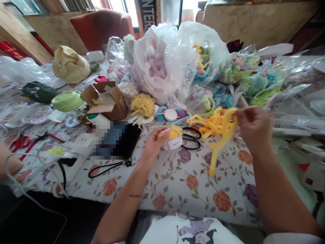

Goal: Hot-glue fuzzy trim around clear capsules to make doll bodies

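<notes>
"What's gripped?"
"Left hand (157,139) clamps one white piece (173,143); right hand (254,126) pinches yellow strips (223,131), at its nine o'clock."
"Between?"
"Two black loops (191,138). One cardboard box (118,101), left hand's ten o'clock."

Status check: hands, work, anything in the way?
Left hand: holding white round piece with yellow fluff. Right hand: gripping yellow strip, loose end hanging over floral tablecloth. Possible snag: black loops between hands, close beside white round piece.
</notes>
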A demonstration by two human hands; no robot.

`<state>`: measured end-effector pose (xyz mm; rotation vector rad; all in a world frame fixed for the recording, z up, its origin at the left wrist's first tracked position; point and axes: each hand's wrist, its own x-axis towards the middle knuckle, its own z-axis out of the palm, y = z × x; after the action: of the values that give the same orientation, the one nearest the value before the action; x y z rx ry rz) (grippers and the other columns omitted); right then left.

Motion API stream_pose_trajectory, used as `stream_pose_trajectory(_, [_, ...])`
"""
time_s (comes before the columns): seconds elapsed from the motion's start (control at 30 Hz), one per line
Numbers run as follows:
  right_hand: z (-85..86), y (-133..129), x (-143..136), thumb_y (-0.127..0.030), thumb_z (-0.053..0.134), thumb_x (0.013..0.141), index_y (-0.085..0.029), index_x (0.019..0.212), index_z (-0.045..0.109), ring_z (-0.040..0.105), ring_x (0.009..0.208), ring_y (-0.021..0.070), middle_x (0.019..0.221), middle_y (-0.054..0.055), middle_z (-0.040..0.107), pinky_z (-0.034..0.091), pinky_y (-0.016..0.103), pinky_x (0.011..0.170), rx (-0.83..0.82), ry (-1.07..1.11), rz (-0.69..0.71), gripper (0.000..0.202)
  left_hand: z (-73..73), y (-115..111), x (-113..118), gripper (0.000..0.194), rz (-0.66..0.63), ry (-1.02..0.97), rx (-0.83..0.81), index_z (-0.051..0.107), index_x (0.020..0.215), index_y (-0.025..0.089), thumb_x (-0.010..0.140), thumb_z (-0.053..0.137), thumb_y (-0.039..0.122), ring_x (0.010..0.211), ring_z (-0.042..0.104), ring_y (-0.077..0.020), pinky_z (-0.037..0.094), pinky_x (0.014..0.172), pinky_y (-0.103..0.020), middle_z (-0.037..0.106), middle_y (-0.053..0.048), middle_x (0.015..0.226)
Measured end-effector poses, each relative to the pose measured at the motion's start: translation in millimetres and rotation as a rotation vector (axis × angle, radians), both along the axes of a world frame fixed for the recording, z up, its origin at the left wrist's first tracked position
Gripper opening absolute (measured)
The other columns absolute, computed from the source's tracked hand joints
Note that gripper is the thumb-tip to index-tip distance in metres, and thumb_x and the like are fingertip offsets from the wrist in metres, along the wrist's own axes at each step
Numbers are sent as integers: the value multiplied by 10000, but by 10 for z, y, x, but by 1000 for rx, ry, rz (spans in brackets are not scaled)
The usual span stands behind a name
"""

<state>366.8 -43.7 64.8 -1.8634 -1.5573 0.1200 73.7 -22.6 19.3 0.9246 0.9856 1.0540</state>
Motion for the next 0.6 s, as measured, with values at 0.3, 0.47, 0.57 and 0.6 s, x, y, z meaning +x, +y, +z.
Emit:
stream_pose_trajectory(0.3, [-304, -97, -819, -398, 499, 921, -175, 1119, 636, 664, 945, 232, 1087, 114, 691, 517, 331, 810, -14, 176, 299, 328, -33, 3, -6, 364, 110, 275, 119, 675, 1036, 205, 749, 723, 424, 966, 630, -221, 529, 787, -289, 641, -67, 1070])
stream_pose_trajectory(0.47, [-371, -19, -1199, -466, 529, 892, -174, 1386, 446, 559, 1204, 274, 1357, 118, 556, 484, 402, 979, -226, 455, 519, 580, 28, 9, -54, 305, 144, 495, 329, 704, 1042, 212, 801, 662, 394, 1131, 560, -250, 468, 915, -311, 581, -85, 1206])
stream_pose_trajectory(0.57, [-366, -19, -1296, -454, 590, 844, -153, 1415, 400, 505, 1261, 306, 1390, 138, 521, 432, 462, 1038, -276, 434, 506, 673, 82, 12, -98, 291, 102, 571, 293, 698, 1066, 213, 831, 619, 366, 1041, 591, -242, 467, 868, -306, 613, -75, 1178])
stream_pose_trajectory(0.6, [-363, -34, -1310, -433, 600, 838, -158, 1421, 392, 487, 1281, 308, 1416, 138, 495, 417, 467, 1054, -271, 431, 502, 677, 91, 10, -102, 290, 77, 560, 242, 687, 1079, 215, 844, 597, 361, 968, 609, -231, 475, 825, -303, 635, -66, 1134])
